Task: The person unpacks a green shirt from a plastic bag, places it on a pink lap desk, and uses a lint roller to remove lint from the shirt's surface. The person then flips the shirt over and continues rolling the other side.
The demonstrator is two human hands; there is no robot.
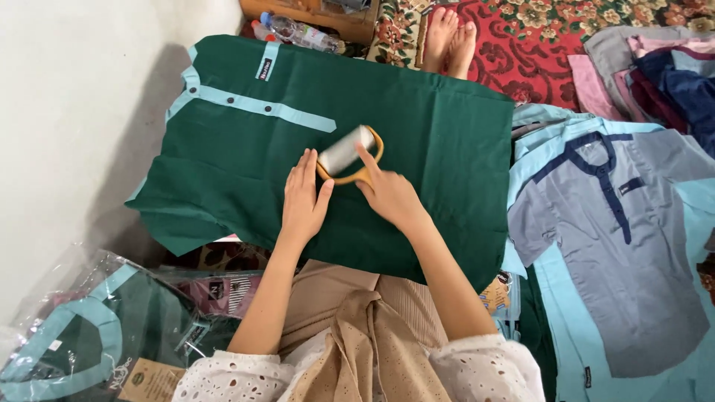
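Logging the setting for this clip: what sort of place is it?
Probably a home floor used for packing clothes: a green shirt spread flat, a patterned red carpet, bagged shirts and a grey shirt alongside.

The shirt [417, 126] in the middle of the frame is showing dark green with a pale blue placket and dark buttons. The lint roller [347, 152] at its centre is showing a white roll in an orange-yellow frame. At right, a shirt [633, 275] is showing grey-blue with navy trim. The carpet [536, 45] at upper right is showing red with a floral pattern.
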